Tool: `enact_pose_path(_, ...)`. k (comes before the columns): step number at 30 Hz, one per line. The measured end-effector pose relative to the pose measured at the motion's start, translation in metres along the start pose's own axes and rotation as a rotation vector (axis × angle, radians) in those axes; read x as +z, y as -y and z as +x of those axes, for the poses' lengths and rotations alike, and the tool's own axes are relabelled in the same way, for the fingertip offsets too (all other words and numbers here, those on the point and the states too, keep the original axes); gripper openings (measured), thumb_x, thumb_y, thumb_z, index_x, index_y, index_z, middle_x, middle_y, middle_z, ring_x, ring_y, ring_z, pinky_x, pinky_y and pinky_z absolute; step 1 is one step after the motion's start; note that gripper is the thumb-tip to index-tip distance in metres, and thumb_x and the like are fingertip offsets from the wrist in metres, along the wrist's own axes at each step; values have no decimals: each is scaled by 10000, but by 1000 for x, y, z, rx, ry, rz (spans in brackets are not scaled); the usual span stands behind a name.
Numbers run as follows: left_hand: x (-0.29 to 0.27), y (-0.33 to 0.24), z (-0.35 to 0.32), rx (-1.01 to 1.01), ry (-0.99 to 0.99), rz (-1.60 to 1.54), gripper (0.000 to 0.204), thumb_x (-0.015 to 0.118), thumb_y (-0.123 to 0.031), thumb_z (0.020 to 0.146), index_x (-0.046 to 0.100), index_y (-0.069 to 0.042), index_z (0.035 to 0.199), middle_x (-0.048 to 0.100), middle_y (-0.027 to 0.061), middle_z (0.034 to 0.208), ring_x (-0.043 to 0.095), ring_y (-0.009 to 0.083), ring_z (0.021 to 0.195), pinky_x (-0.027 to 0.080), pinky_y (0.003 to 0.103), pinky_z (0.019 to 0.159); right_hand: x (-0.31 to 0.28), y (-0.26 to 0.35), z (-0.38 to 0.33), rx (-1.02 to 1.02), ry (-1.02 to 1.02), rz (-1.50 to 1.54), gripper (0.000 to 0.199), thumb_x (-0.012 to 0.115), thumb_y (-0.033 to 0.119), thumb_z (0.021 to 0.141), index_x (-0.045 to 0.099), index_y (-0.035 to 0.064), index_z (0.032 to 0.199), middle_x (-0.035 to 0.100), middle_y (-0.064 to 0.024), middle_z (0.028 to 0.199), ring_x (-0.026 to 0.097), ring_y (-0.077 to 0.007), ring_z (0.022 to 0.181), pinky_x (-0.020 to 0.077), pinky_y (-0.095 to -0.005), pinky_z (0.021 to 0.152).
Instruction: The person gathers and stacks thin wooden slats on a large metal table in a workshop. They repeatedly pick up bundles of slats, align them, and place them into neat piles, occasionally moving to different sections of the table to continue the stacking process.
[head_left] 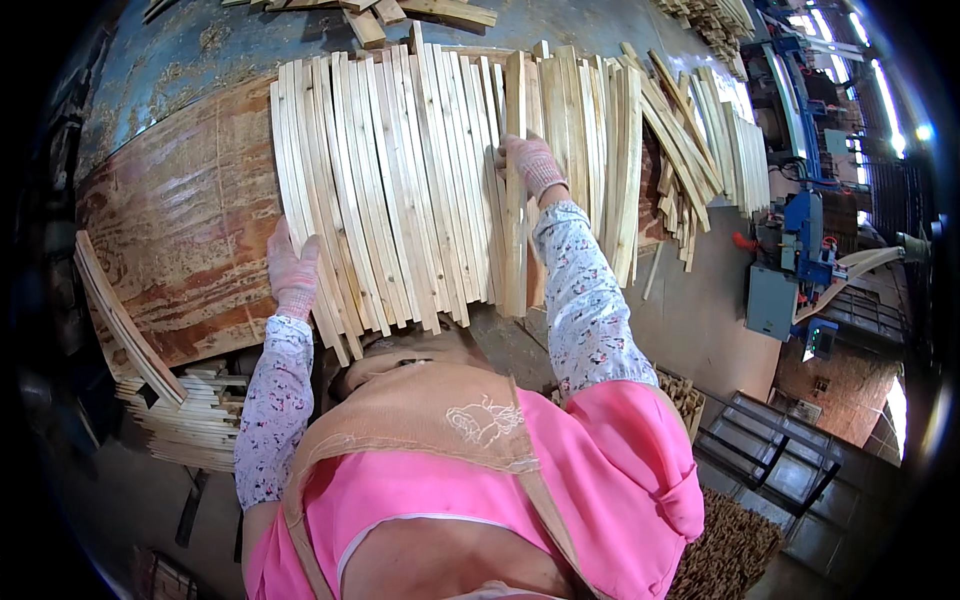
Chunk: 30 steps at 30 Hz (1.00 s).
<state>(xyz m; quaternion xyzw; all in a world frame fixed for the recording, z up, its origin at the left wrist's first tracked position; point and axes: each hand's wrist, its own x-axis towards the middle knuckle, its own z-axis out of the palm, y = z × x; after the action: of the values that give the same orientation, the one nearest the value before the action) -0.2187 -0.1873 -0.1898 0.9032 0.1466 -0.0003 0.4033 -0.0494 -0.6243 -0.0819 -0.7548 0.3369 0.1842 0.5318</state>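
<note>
A row of long pale wooden strips lies side by side across a worn brown board. At the row's left end, my left hand, in a pinkish knit glove, rests against the outermost strips with thumb and fingers apart. Toward the right of the row, my gloved right hand has its fingers closed around a wider wooden strip, which sits slightly apart from its neighbours. Further strips lie right of that hand. Some of its fingertips are hidden.
The brown board extends left. Curved-looking strips lie at its left edge, above a stack of strips. Loose strips lean crosswise at right. Beyond stands a blue machine with a grey box. Wood offcuts lie at the far side.
</note>
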Motion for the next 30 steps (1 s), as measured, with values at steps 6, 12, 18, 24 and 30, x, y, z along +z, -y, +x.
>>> enact_pose_path(6,6,-3,3,35,5,38,829,717,-471,935,426,-58,1593,523,227,1517,465,405,1427,376,470,1208,-22,-8,3,-157,-227,-539,674,583,342,1018,427,8,1582,720,-254,1247,731,-326,1088,513,-422,1067)
enact_pose_path(12,-4,-22,3,12,42,-24,826,717,-485,902,456,-60,1561,559,220,1467,513,411,1370,410,491,1169,-33,23,-55,-24,-369,-642,709,570,343,1021,390,-23,1601,685,-259,1369,722,-335,1162,513,-417,1074)
enact_pose_path(18,-8,-25,2,14,43,42,822,703,-509,913,459,-63,1559,551,229,1480,505,423,1376,400,498,1177,-37,17,-47,-118,-490,-718,646,675,463,916,675,-21,1344,687,-296,1332,626,-431,1317,473,-449,1122)
enact_pose_path(24,0,-6,4,13,8,116,847,701,-532,921,449,-52,1572,540,235,1510,489,423,1402,384,492,1195,-36,9,-53,-261,-609,-1177,677,755,536,876,647,165,1433,681,-199,1361,615,-349,1304,502,-453,1092)
enact_pose_path(30,-3,-17,9,-24,-7,-8,747,686,-482,930,525,-36,1507,589,248,1423,522,424,1355,397,499,1170,-60,-12,-39,-386,-495,-1251,842,653,596,935,410,205,1640,492,-186,1604,480,-378,1462,425,-481,1189)
